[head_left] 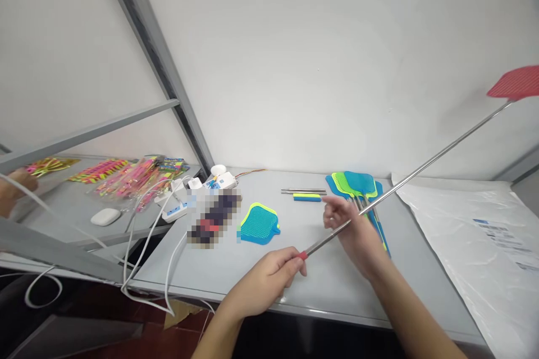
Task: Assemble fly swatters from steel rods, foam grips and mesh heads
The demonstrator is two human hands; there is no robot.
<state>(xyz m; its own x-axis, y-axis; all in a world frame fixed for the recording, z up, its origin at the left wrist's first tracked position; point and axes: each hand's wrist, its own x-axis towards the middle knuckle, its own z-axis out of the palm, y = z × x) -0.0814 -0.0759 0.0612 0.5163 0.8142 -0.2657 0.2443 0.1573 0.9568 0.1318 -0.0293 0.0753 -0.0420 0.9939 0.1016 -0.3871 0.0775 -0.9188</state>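
My left hand point(273, 275) is closed around the red handle point(302, 256) of a fly swatter with a long thin metal rod point(421, 169). The rod slants up to the right, ending in a red mesh head point(516, 83) cut off by the frame edge. Loosely curled and apart, the fingers of my right hand point(353, 230) are beside the lower rod; the hand overlaps it without a visible firm grip. Behind that hand lies a pile of blue and green swatters point(357, 184). Blue and yellow-green swatter heads point(259, 224) rest left of centre.
Metal rods point(303, 190) and blue and yellow handles point(306, 198) lie near the wall. White plastic packaging point(467, 235) covers the right side. At left are power strips point(174, 210), white cables point(168, 269), bagged colourful items point(130, 176), and another person's hand point(19, 185). One tabletop patch is pixelated.
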